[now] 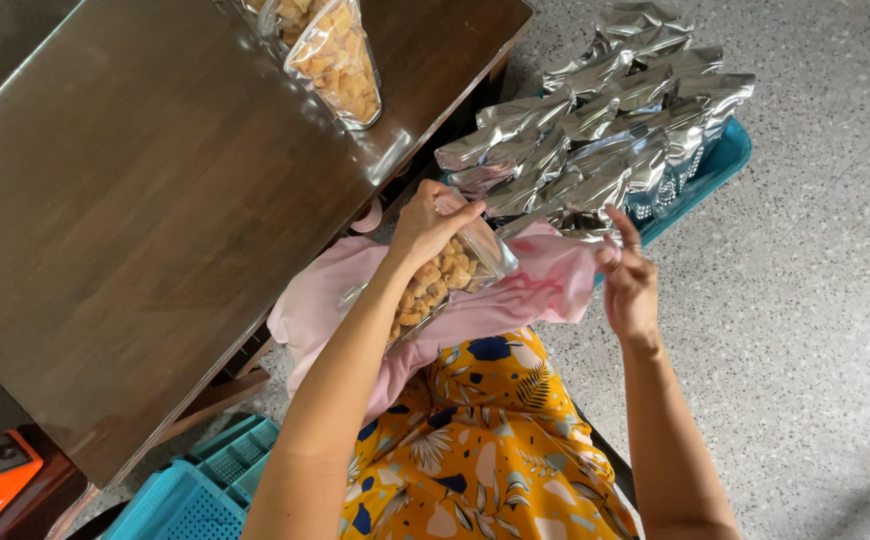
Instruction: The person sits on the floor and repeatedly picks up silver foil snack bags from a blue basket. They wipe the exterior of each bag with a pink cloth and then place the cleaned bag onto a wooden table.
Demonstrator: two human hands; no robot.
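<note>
Table (155, 200), dark wood, took up the left, w/ two filled clear snack bags (337, 60) standing near its far edge. Foil pouches (595, 130), silver, lay heaped in a teal basket (720, 160) on the speckled floor to my right. Pink cloth (545, 285) was spread across my lap over a yellow floral dress (485, 450). A clear bag of golden snack pieces (445, 275) rested on the cloth, tilted. My left hand (430, 220) gripped its top edge, fingers pinched shut on it. My right hand (630, 285) hovered just beside the cloth, fingers loosely spread, holding nothing, near the closest pouches.
</note>
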